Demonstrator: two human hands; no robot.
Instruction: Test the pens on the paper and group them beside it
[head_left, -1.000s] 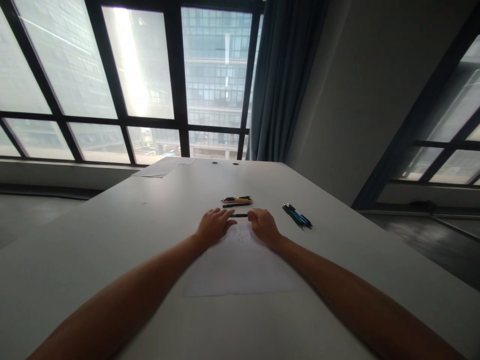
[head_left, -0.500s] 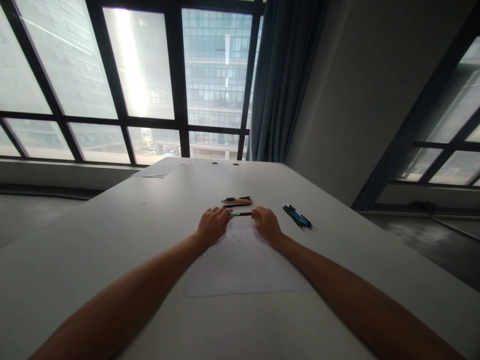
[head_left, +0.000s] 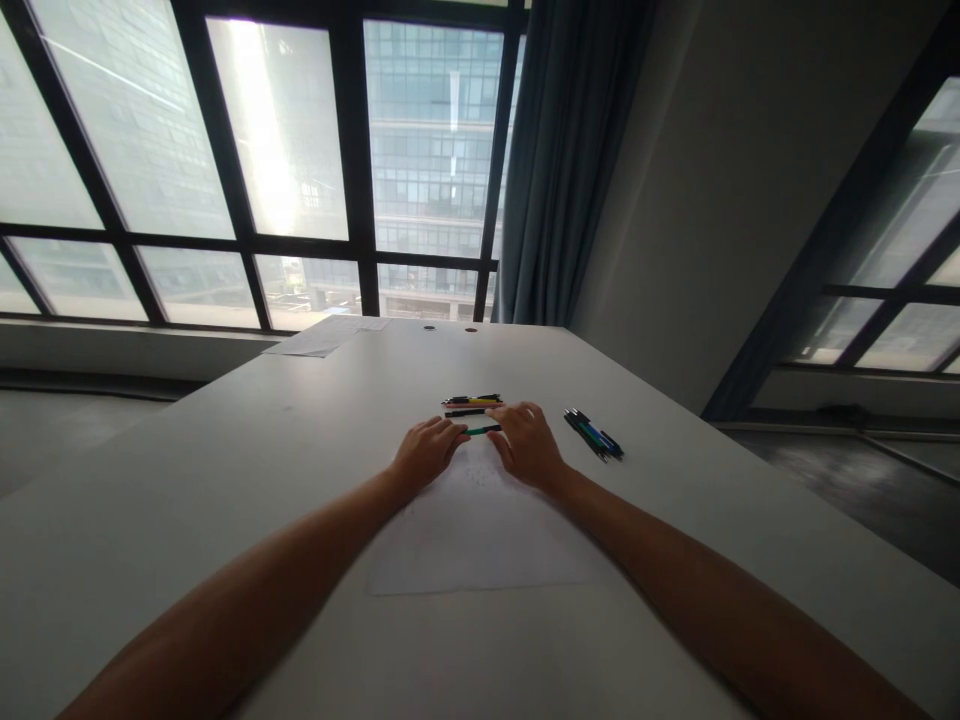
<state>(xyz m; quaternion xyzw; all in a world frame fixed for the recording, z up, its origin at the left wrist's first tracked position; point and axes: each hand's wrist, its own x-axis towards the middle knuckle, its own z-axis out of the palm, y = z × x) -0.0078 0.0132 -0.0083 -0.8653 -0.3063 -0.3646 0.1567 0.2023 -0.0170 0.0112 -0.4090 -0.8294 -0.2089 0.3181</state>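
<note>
Pinching a thin green pen [head_left: 482, 430] at both ends, left hand [head_left: 426, 452] and right hand [head_left: 527, 443] hold it over the white paper sheet's [head_left: 480, 535] far edge (bare grey tabletop [head_left: 225, 480] all around).

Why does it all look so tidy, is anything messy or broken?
Nothing stands out. Both hands, left hand and right hand, hold a green pen above the paper. Some pens lie in a neat row beyond it, and other pens lie bunched to the right, all on the table.
</note>
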